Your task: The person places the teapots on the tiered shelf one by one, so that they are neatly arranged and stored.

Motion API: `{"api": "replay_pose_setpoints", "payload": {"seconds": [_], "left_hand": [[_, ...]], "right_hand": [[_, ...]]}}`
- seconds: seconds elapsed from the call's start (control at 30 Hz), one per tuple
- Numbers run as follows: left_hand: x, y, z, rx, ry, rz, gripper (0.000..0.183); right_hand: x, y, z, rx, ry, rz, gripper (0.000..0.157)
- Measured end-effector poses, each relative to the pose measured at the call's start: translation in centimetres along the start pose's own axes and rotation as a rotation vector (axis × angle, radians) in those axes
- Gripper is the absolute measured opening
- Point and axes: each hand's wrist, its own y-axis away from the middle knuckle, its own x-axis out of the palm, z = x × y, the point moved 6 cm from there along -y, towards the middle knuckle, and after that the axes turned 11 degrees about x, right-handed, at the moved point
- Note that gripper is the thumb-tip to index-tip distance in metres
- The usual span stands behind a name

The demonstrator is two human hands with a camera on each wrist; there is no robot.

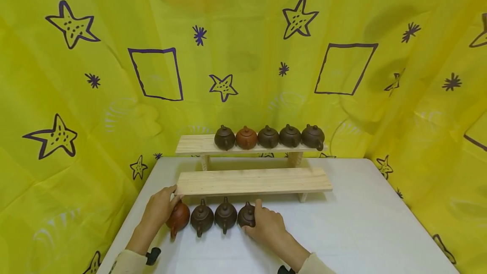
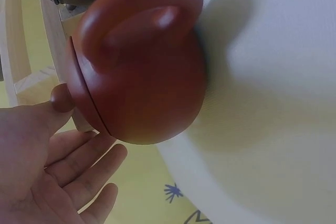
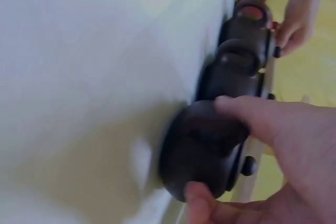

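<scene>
Along the table front stands a row of small teapots. At its left end is a reddish-brown teapot [image 1: 178,218], with my left hand [image 1: 157,208] beside it. In the left wrist view the thumb lies by the lid knob [image 2: 62,98], and the fingers [image 2: 97,177] are loosely extended next to the lid; firm contact cannot be told. My right hand [image 1: 269,224] grips the dark brown teapot [image 1: 246,215] at the right end, thumb at its handle and a fingertip against its body in the right wrist view. Two dark teapots, one [image 1: 202,218] and another [image 1: 225,215], stand between.
Behind the row is a wooden stand with a bare lower shelf [image 1: 255,182]. Its upper shelf [image 1: 194,143] bears several teapots, one reddish-brown [image 1: 246,138] and the others dark [image 1: 268,138]. A white table [image 1: 365,223] lies beneath; a yellow patterned curtain [image 1: 243,24] surrounds it.
</scene>
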Motion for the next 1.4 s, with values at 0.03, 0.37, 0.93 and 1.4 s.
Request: {"api": "replay_pose_setpoints", "payload": {"seconds": [0.03, 0.37, 0.93, 1.4], "left_hand": [[0.0, 0.0, 0.0, 0.000, -0.001, 0.001, 0.047], [-0.2, 0.0, 0.0, 0.008, 0.000, -0.005, 0.047], [-0.1, 0.0, 0.1, -0.008, -0.003, 0.014, 0.050], [-0.1, 0.0, 0.0, -0.009, 0.001, 0.013, 0.049]], "right_hand": [[0.1, 0.1, -0.1, 0.007, 0.001, 0.009, 0.073], [0.4, 1.6, -1.4, 0.031, -0.060, 0.065, 0.058], [0.7, 3.2, -3.7, -0.186, -0.282, 0.055, 0.013], [-1.9, 4.4, -7.9, -0.133, -0.387, 0.010, 0.017]]}}
